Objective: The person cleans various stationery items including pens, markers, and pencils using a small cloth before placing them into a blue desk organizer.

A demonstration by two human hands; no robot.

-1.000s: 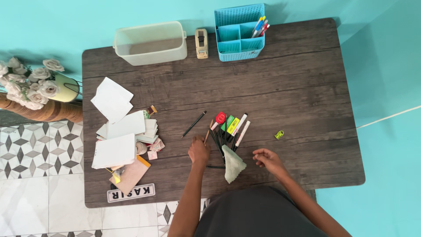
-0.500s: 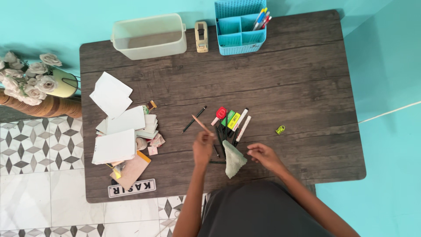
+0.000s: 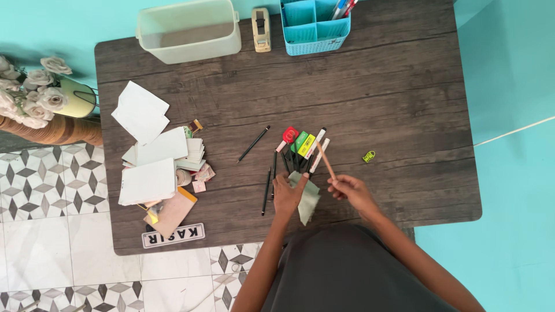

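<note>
hands at work over a dark wooden table (image 3: 376, 86): our right hand (image 3: 350, 190) pinches the low end of a slim brown pencil (image 3: 325, 159), which slants up and away from it over the markers. our left hand (image 3: 287, 193) lies beside it, fingers together and thumb out, pressing on a pale green cloth (image 3: 308, 199). just beyond the left hand sits a fan of black pens and markers (image 3: 300, 150) with red, green and yellow caps; two black pencils (image 3: 254, 144) lie left of it, apart from the fan. right of the right hand, near but not touching, is a small yellow-green sharpener (image 3: 368, 156). as we judge it, the pencil's raised tip could rake the fan and send pens rolling, and the thin pinch at its end could let it drop. well to the left of the left hand, a heap of white paper sheets (image 3: 147, 182) covers small cards, with a long white rectangular sign (image 3: 173, 236) in black lettering at the table's near edge. farthest off stand a pale bin (image 3: 188, 32), a beige tape dispenser (image 3: 261, 29) and a blue organiser (image 3: 315, 26).
</note>
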